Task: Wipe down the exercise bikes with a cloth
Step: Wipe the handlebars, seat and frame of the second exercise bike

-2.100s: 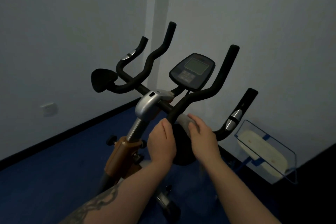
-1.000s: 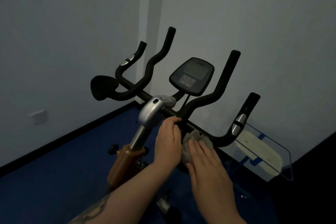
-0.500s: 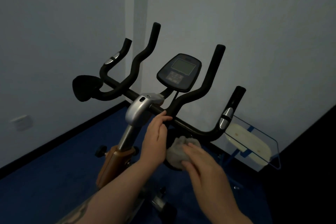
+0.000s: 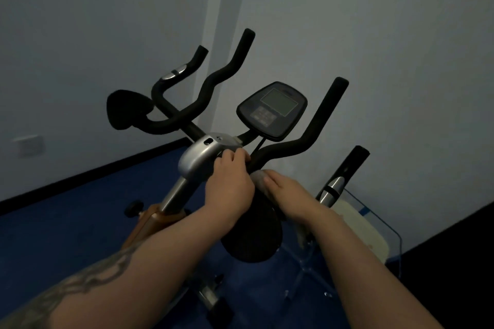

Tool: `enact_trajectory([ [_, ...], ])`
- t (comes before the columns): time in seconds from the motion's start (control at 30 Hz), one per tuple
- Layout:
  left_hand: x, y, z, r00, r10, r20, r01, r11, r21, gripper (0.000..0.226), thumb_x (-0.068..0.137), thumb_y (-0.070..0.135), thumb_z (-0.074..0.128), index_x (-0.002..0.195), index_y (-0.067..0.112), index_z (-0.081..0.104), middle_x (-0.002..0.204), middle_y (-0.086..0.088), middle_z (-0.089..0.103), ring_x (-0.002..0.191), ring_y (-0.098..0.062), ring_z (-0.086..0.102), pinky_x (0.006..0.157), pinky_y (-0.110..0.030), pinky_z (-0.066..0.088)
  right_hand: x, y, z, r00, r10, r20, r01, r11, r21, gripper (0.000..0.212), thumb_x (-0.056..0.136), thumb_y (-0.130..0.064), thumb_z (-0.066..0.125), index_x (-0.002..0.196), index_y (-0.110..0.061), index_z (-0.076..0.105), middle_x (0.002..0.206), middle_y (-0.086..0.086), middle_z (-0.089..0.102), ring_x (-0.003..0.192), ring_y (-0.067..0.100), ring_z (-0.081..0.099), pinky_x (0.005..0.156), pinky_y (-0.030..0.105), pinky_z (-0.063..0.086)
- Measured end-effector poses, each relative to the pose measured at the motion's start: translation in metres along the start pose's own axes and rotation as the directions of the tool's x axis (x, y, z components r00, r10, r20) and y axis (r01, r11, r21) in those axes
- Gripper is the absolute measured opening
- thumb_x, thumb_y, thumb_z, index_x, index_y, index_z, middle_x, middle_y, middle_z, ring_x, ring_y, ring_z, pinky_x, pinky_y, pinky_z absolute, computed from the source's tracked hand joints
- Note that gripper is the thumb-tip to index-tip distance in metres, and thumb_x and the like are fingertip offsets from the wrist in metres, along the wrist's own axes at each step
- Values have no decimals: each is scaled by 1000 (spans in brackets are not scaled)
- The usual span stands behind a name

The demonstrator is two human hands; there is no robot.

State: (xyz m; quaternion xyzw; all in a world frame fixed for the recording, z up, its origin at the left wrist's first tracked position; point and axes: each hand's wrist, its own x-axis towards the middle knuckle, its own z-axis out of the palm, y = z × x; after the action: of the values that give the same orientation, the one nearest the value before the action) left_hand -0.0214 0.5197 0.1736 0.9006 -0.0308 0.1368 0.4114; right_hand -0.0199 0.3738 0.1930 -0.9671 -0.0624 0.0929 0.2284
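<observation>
An exercise bike (image 4: pixel 197 160) with black foam handlebars (image 4: pixel 307 139) and a dark console (image 4: pixel 272 111) stands in a room corner. My left hand (image 4: pixel 231 181) curls its fingers round the black crossbar just right of the silver stem housing. My right hand (image 4: pixel 288 195) lies over a grey cloth (image 4: pixel 258 177) and presses it against the right part of the crossbar. Only a small bit of the cloth shows beside my right fingers. A black round pad (image 4: pixel 254 232) hangs under my hands.
Grey walls close in behind and to the left of the bike. A clear holder with a pale object (image 4: pixel 374 235) stands at the right on the blue floor (image 4: pixel 80 222). A wall socket (image 4: pixel 28 145) sits low on the left wall.
My right hand has carried the cloth up from below the crossbar onto the bar. My left hand stays on the crossbar by the stem. The view has shifted slightly.
</observation>
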Motion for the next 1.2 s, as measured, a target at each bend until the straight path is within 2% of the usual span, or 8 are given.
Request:
enact_trajectory([
  [0.2, -4, 1, -4, 1000, -16, 18, 16, 1000, -16, 31, 94, 15, 43, 122, 27, 46, 120, 3, 45, 102, -11, 41, 70, -28, 39, -33, 26, 3, 981, -170, 94, 189, 943, -274, 53, 101, -51, 25, 147, -44, 0, 137, 3, 47, 111, 22, 54, 92, 36, 44],
  [0.4, -3, 2, -4, 1000, 15, 7, -15, 1000, 11, 30, 92, 11, 43, 119, 24, 46, 115, 1, 46, 100, -13, 43, 69, -29, 38, 10, 4, 0, 993, 43, 110, -44, 999, 4, 52, 102, -50, 16, 139, -22, 39, 138, 11, 51, 121, 25, 50, 97, 32, 36],
  [0.53, -5, 2, -6, 1000, 8, 18, -8, 1000, 3, 33, 92, 12, 43, 123, 24, 46, 119, 0, 46, 104, -14, 43, 69, -29, 37, -12, 12, 3, 998, -56, 14, 58, 973, -224, 48, 102, -50, 20, 148, -37, 23, 123, 12, 62, 109, 28, 58, 87, 33, 42],
  [0.67, -6, 3, -7, 1000, 13, 12, -13, 1000, 5, 32, 93, 13, 43, 123, 23, 46, 120, 0, 47, 104, -14, 43, 68, -28, 36, -43, 32, -18, 981, -183, 71, 195, 862, -468, 55, 100, -53, 21, 151, -44, 1, 120, 2, 66, 120, 17, 52, 116, 31, 18],
  [0.83, -5, 2, -4, 1000, 19, 12, -19, 1000, 16, 32, 94, 13, 42, 123, 23, 45, 121, -1, 46, 106, -17, 44, 69, -30, 37, -19, 17, -6, 998, -57, -28, 38, 891, -452, 45, 102, -49, 21, 136, -26, 40, 114, 12, 64, 106, 30, 58, 89, 40, 46],
  [1.03, -7, 1, -4, 1000, 10, 17, -10, 1000, 27, 34, 94, 13, 42, 126, 22, 46, 122, -2, 47, 108, -17, 44, 69, -30, 37, -14, 15, 0, 997, -69, -26, 53, 915, -399, 44, 103, -46, 22, 141, -26, 32, 115, 15, 63, 104, 32, 58, 80, 36, 42],
  [1.13, -7, 2, -4, 1000, 14, -3, -14, 999, 36, 34, 94, 12, 41, 125, 22, 48, 120, 0, 49, 107, -16, 46, 69, -31, 38, -43, 32, -10, 986, -167, -5, 143, 857, -495, 53, 101, -52, 20, 151, -33, 17, 122, 12, 64, 122, 29, 50, 103, 34, 30],
  [1.2, -6, 3, -3, 1000, 16, -18, -15, 999, 47, 33, 94, 12, 41, 124, 22, 50, 119, 1, 50, 105, -16, 49, 70, -32, 41, -44, 33, -17, 985, -172, 15, 149, 802, -578, 52, 101, -52, 21, 150, -32, 22, 121, 12, 63, 119, 30, 52, 100, 37, 34],
])
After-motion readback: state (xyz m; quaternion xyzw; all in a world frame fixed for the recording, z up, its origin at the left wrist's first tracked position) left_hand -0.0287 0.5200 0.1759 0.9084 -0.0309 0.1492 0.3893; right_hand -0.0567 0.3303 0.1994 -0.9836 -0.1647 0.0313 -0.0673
